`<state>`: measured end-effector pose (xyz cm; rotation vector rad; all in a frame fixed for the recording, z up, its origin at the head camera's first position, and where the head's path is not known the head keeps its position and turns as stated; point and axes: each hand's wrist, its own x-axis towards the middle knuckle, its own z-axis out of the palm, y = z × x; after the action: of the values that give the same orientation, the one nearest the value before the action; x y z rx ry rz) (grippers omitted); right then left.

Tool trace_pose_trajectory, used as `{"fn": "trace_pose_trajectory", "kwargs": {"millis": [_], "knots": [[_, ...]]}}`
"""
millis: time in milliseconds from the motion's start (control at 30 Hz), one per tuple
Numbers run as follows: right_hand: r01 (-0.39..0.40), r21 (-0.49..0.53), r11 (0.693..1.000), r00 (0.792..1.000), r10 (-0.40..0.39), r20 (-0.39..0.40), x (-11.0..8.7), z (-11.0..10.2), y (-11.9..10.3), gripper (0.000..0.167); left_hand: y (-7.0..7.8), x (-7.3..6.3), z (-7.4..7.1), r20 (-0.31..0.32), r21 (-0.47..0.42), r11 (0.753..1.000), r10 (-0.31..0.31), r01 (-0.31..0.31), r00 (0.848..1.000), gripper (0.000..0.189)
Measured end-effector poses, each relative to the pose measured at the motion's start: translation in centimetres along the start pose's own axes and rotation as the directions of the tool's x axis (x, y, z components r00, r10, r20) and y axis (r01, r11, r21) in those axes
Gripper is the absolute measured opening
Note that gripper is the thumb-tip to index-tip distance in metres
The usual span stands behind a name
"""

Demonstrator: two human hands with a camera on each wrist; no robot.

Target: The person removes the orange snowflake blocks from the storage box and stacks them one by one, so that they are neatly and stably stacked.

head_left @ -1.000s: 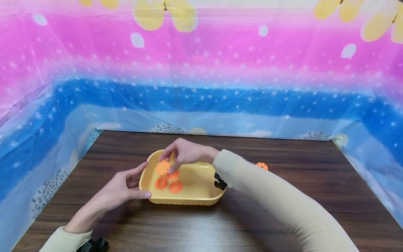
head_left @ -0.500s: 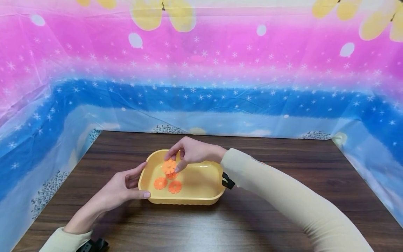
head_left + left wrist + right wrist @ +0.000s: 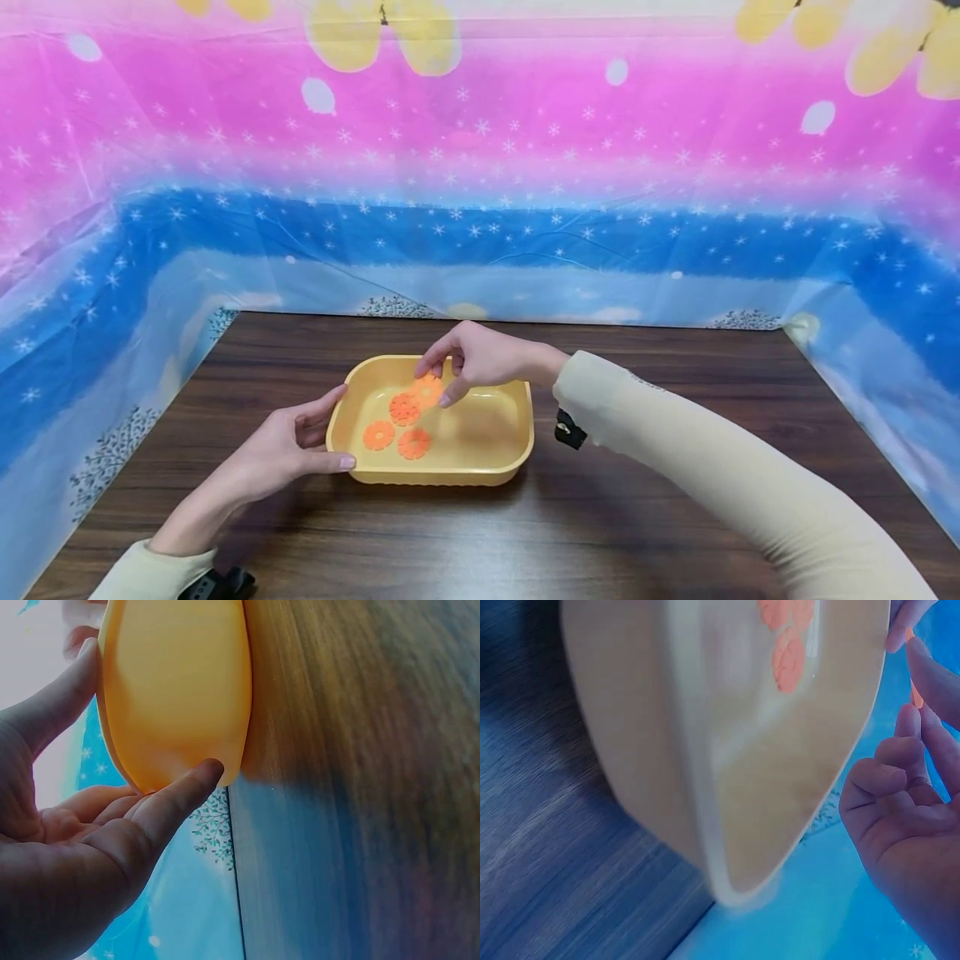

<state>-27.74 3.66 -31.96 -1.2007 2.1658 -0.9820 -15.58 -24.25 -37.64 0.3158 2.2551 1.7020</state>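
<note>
A yellow rectangular plastic basin (image 3: 480, 433) stands on the table. My left hand (image 3: 273, 450) grips its left end, the thumb by the front left corner and the fingers along the left wall. Over the basin, my right hand (image 3: 487, 354) pinches an orange notched-edge carrot slice (image 3: 429, 390) between thumb and fingertips; the right wrist view shows this slice edge-on. Below it on the basin floor lie more such slices: one at the back (image 3: 405, 409), one front left (image 3: 378, 435), one front right (image 3: 414, 444).
The dark wood-grain table (image 3: 660, 517) spreads around the basin. A printed pink and blue cloth (image 3: 480, 225) hangs behind it and along both sides. My right sleeve (image 3: 690, 433) covers part of the table at the right.
My right hand has moved right and slightly up with the pinched slice, baring the back slice on the basin floor. A slice seen on the table at right is now hidden behind the sleeve.
</note>
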Motion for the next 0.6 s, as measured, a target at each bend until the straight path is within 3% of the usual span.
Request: {"fn": "trace_pose_trajectory", "kwargs": {"millis": [300,600], "knots": [[-0.042,-0.001,0.999,0.998,0.041,-0.052,-2.4,-1.1,0.4,0.039,0.0,0.0,0.0,-0.008,0.020,1.000,0.008,-0.008,1.000,0.098],[-0.030,-0.038,0.999,0.996,0.026,-0.090,-5.3,-2.1,1.7,0.038,0.1,-0.1,0.0,-0.013,0.036,0.999,0.004,-0.004,1.000,0.095]]}}
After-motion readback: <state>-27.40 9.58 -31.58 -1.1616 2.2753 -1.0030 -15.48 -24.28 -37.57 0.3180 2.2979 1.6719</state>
